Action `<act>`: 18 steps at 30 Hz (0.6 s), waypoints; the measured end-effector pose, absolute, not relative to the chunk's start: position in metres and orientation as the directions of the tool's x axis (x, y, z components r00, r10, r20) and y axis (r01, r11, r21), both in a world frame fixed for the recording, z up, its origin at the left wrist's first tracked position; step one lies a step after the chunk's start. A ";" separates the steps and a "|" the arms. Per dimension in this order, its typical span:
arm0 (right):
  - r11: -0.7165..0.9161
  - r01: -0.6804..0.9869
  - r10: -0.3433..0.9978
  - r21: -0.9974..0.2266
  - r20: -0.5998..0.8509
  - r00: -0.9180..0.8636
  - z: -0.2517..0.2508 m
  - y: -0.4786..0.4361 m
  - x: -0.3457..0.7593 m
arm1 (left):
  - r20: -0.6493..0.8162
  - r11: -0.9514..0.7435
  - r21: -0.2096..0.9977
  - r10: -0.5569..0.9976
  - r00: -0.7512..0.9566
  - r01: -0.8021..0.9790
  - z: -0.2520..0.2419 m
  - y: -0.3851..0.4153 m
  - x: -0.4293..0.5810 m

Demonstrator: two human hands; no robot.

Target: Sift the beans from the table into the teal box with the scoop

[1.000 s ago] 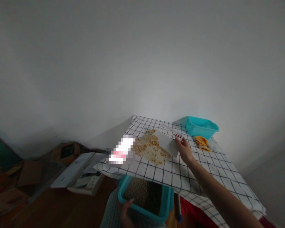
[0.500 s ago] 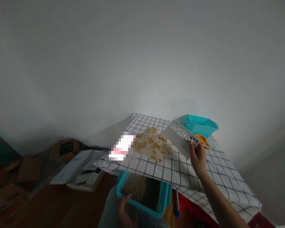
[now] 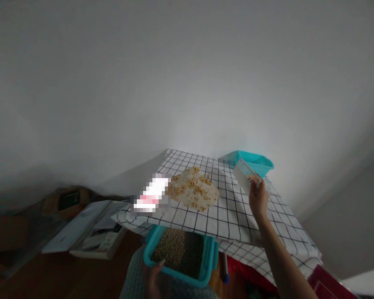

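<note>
My right hand (image 3: 258, 200) is raised above the checked tablecloth (image 3: 237, 211) and closed on a small white slotted basket (image 3: 245, 176), held tilted in front of a teal tub. A pile of yellow beans mixed with white grains (image 3: 193, 193) lies on the cloth to the left of it. At the bottom of the view my left hand (image 3: 153, 277) grips the near rim of a teal tray (image 3: 178, 255) below the table edge. The tray holds tan beans on its left side and dark beans on its right.
A teal tub (image 3: 254, 162) stands at the table's far right corner. A blurred white and pink object (image 3: 150, 194) lies left of the pile. Books and papers (image 3: 87, 232) and cardboard boxes sit on the floor at left. A bare wall rises behind the table.
My right hand lifted the white basket off the bean pile and carried it up and to the right, tilting it. The left hand kept hold of the teal tray.
</note>
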State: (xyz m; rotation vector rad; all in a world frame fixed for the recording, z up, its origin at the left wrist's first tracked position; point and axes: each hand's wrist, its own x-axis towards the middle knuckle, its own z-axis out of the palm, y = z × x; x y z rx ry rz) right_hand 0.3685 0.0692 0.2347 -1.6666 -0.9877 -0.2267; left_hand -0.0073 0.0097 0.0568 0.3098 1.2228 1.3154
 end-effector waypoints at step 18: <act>0.199 0.647 0.854 -0.736 0.455 0.254 0.240 0.144 0.272 | -0.529 0.305 0.748 0.810 -0.252 -0.589 0.036 0.012 -0.010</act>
